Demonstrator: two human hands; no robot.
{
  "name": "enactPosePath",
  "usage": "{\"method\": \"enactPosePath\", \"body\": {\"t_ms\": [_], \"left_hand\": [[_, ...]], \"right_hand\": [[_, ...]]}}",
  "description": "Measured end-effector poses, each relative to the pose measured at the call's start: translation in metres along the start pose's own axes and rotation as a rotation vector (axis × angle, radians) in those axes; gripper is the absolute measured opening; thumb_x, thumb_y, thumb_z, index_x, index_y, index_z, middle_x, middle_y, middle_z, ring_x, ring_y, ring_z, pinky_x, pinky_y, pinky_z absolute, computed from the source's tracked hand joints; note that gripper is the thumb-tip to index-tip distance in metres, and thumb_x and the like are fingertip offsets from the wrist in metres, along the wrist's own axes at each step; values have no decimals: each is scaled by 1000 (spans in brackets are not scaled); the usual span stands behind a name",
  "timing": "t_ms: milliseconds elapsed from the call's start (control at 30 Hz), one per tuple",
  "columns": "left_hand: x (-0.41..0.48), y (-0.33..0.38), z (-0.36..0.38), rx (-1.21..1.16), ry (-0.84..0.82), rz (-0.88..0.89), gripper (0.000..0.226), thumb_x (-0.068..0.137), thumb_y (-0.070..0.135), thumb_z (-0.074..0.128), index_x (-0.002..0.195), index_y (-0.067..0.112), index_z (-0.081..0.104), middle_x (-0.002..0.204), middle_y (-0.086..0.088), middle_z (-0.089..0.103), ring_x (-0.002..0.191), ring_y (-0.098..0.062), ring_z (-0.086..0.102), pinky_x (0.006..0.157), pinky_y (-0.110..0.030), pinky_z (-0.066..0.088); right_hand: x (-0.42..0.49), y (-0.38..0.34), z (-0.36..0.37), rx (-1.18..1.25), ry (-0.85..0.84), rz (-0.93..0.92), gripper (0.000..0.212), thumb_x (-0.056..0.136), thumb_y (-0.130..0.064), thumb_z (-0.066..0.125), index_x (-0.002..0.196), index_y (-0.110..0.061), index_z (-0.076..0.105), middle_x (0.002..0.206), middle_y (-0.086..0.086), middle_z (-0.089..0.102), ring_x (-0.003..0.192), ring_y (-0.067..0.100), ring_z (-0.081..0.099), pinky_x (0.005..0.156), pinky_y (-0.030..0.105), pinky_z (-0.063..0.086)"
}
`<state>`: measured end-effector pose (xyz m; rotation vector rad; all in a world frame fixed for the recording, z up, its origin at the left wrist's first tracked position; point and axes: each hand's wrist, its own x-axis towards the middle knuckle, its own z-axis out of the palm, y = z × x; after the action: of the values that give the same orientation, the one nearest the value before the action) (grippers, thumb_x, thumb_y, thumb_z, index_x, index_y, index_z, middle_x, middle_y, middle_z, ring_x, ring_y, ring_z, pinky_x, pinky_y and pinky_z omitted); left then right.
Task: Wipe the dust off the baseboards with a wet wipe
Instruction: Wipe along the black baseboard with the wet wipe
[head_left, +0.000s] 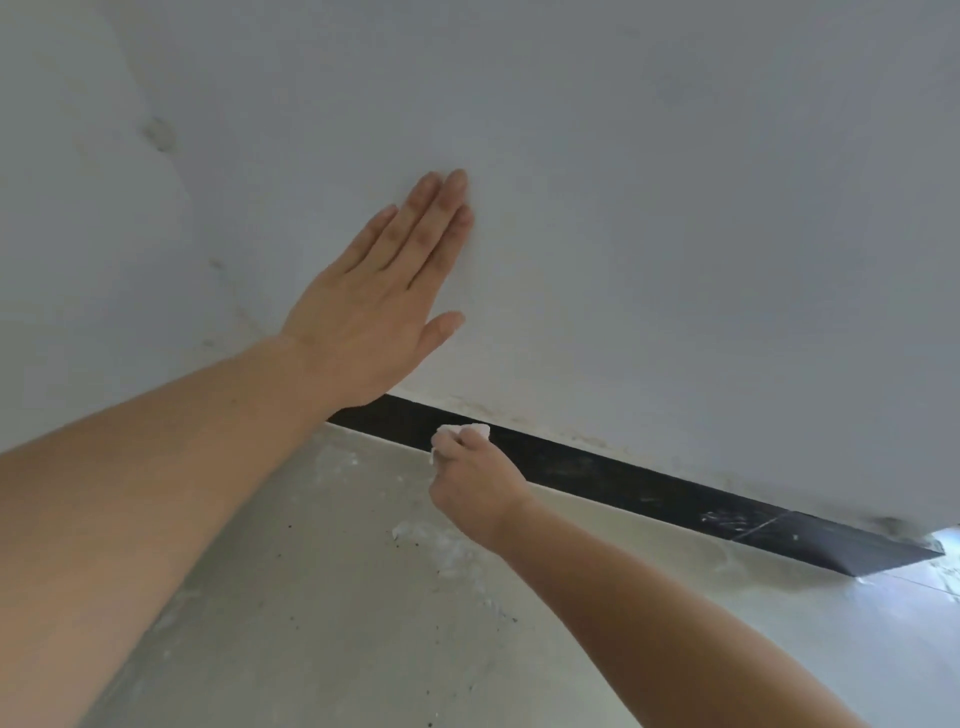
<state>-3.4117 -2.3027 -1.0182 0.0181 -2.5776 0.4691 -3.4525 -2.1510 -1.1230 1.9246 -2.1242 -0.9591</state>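
Left hand (374, 312) touches wall (675, 208); right hand (475, 483) grips wipe (465, 430), seemingly against baseboard (649, 488).

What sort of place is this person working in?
Probably a room indoors, perhaps newly renovated: a plain white painted wall, a black baseboard strip along its foot, and a pale grey floor smeared with whitish dust and dark specks.

Marked white wall (675, 208); dusty, speckled pale floor (311, 623)
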Motion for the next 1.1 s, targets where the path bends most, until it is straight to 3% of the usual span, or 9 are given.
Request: {"method": "enactPosePath", "body": {"t_ms": [233, 467, 600, 633, 733, 867, 933, 1033, 1100], "left_hand": [[8, 13, 22, -23, -6, -71, 81, 95, 51, 22, 147, -3, -7, 156, -22, -7, 145, -34, -7, 119, -42, 7], [8, 18, 21, -44, 27, -91, 81, 95, 38, 41, 147, -7, -3, 155, -28, -4, 144, -39, -4, 118, -45, 0], [12, 30, 19, -59, 8, -150, 85, 95, 42, 40, 145, -10, -4, 153, -31, -6, 143, -42, -6, 118, -46, 2], [12, 32, 19, -57, -2, -162, 87, 94, 45, 40, 145, -11, -4, 153, -32, -6, 143, -43, -6, 118, -46, 3], [14, 37, 21, -76, -15, -188, 92, 93, 49, 39, 143, -12, -8, 152, -33, -7, 142, -44, -7, 118, -46, 2], [14, 42, 24, -69, -22, -229, 95, 92, 55, 35, 139, -8, -18, 152, -32, -11, 142, -42, -10, 119, -47, 4], [16, 43, 24, -64, -28, -240, 97, 91, 58, 33, 139, -9, -18, 152, -32, -11, 142, -42, -11, 119, -47, 4], [18, 45, 23, -72, -43, -251, 99, 90, 60, 31, 140, -11, -15, 151, -33, -12, 142, -42, -12, 117, -45, 0], [19, 46, 23, -74, -49, -264, 100, 90, 61, 31, 141, -12, -15, 151, -33, -12, 141, -42, -13, 116, -44, -2]], "right_hand": [[-8, 27, 48, 28, 23, -55, 24, 88, -13, 52, 103, -19, 69, 123, 4, 64, 133, 25, 31, 94, 33, 35], [-69, 36, 88, 82, -117, 58, 31, 82, -3, 51, 105, -11, 69, 133, 14, 53, 134, 29, 29, 99, 39, 37], [-88, 22, 84, 188, -333, 258, 25, 79, -4, 60, 99, -16, 67, 106, 5, 64, 110, 30, 40, 81, 37, 35], [-89, 19, 81, 218, -355, 262, 24, 81, -5, 60, 102, -16, 66, 103, 4, 65, 108, 30, 40, 83, 35, 36], [-79, 14, 70, 148, -236, 117, 23, 88, -10, 55, 108, -15, 65, 112, 9, 65, 120, 33, 38, 99, 39, 34], [-39, 8, 61, 91, -82, -13, 22, 86, -10, 57, 104, -18, 68, 117, 9, 65, 129, 34, 33, 104, 37, 33], [-21, 10, 60, 48, -76, -93, 16, 81, -18, 65, 95, -24, 71, 109, 2, 69, 126, 29, 40, 102, 33, 36], [-9, 20, 66, 90, -149, -73, 10, 58, -34, 79, 66, -31, 74, 77, -12, 73, 111, 16, 57, 91, 25, 44], [-6, 16, 85, 53, -134, -64, 8, 62, -35, 74, 69, -31, 75, 80, -13, 74, 115, 17, 55, 93, 26, 43]]}}
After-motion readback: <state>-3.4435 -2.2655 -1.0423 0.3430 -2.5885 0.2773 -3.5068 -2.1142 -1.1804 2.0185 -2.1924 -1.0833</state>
